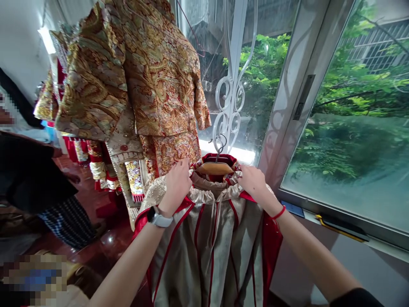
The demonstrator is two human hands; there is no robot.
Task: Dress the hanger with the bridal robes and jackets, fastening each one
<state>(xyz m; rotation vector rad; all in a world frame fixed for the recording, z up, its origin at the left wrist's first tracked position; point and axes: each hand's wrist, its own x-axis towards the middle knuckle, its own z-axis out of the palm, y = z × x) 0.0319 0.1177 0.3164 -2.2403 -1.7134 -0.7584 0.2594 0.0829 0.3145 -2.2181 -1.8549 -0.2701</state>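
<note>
In the head view, gripping a silvery, red-trimmed garment (223, 238) by its gathered waistband (201, 196), at one side with the left hand (178, 183), at the other with the right hand (254, 183). Held up by a wooden hanger (214, 168), near a gold embroidered jacket (159, 81) and the window (345, 140).

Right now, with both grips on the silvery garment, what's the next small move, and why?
I'd probably ease the left grip and right grip slightly apart: they hold the silvery garment on either side of its gathered waistband, puckered in front of the wooden hanger, so a gentle outward pull may even the folds.
</note>
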